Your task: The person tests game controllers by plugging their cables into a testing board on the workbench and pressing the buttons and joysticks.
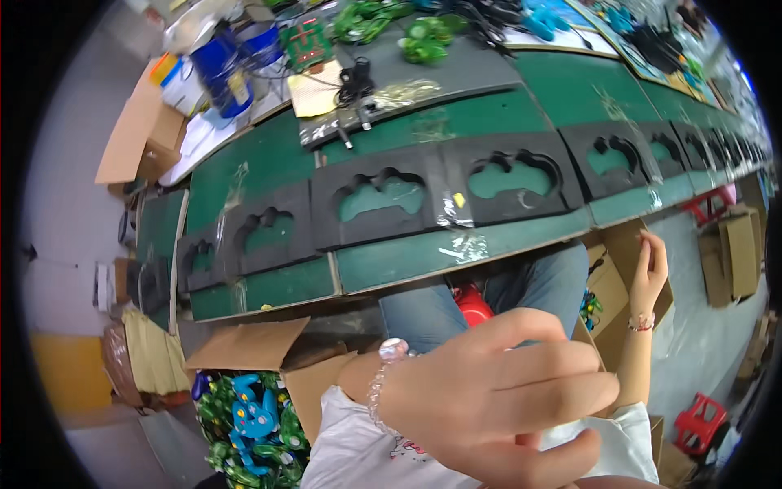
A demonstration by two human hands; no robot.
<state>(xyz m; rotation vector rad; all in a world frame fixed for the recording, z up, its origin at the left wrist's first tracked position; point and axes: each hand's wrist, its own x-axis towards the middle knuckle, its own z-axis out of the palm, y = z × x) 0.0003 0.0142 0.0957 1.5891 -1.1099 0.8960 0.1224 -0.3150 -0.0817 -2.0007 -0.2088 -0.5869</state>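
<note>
My left hand [497, 391] is raised large in front of my lap, its wrist circled by a clear bead bracelet [376, 395]. Its fingers are loosely curled in, and nothing shows between them. At the right, my right hand [649, 265] reaches up by the rim of an open cardboard box [615, 285]. Its fingers are stretched out, with nothing seen in them. Beyond both hands, black foam trays [371, 232] with controller-shaped cutouts stand in a row along the green worktop [269, 171]. Neither hand touches the trays.
To the left, an open carton holds several green and blue game controllers [257, 417]. A grey shelf [440, 77] at the back carries black cables [356, 80], green controllers [426, 39] and a circuit board [306, 42]. A red stool [700, 422] stands on the floor at right.
</note>
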